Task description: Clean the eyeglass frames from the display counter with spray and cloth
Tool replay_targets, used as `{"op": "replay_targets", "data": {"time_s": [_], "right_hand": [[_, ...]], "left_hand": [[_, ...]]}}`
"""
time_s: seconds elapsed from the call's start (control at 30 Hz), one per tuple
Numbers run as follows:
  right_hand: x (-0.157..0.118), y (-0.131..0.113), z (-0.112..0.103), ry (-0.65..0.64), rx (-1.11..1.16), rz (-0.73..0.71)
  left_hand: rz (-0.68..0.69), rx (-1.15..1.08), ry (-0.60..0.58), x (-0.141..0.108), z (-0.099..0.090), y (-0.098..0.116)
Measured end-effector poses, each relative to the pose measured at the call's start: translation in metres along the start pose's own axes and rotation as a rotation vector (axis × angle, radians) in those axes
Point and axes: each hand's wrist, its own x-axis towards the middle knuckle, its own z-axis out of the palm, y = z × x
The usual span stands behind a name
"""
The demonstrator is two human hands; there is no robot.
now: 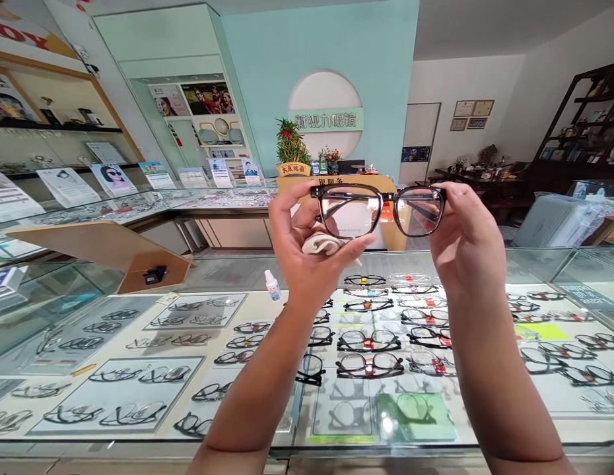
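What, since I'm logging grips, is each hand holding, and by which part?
The left hand holds dark-framed glasses by one rim's outer side, plus a pale cloth; the right hand pinches the glasses' opposite upper corner.

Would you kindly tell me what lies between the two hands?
Dark-framed glasses span from left hand to right hand in the head view.

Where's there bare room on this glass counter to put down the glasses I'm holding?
For the black-framed glasses, the glass counter looks bare along its far side, between the wooden board and white bottle, behind the grey panel. It's crowded with rows of spectacles between your left forearm and right forearm and to either side; I can't tell which lie under the glass.
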Motion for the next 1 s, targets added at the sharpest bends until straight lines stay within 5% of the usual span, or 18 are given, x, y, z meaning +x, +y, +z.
{"op": "replay_targets", "data": {"time_s": [0.2,0.37,0.5,0.7,0.87,1.0], "right_hand": [[0.004,0.003,-0.001,-0.023,0.099,0.024],[0.0,0.006,0.005,-0.111,0.101,0.086],[-0.007,0.008,0.016,-0.201,-0.097,-0.046],[-0.009,0.007,0.019,-0.248,-0.15,-0.23],[-0.012,0.006,0.014,-0.308,-0.205,-0.288],[-0.016,0.002,0.015,-0.265,-0.247,-0.367]], "left_hand": [[-0.138,-0.181,-0.047,-0.003,0.003,0.004],[-0.596,-0.584,-0.05,0.0,0.004,0.007],[-0.878,-0.832,-0.244,0.005,0.006,0.008],[-1.079,-1.055,-0.557,0.003,0.009,0.009],[-1.304,-1.243,-0.535,0.002,0.008,0.013],[-1.351,-1.253,-0.532,0.001,0.009,0.022]]}}
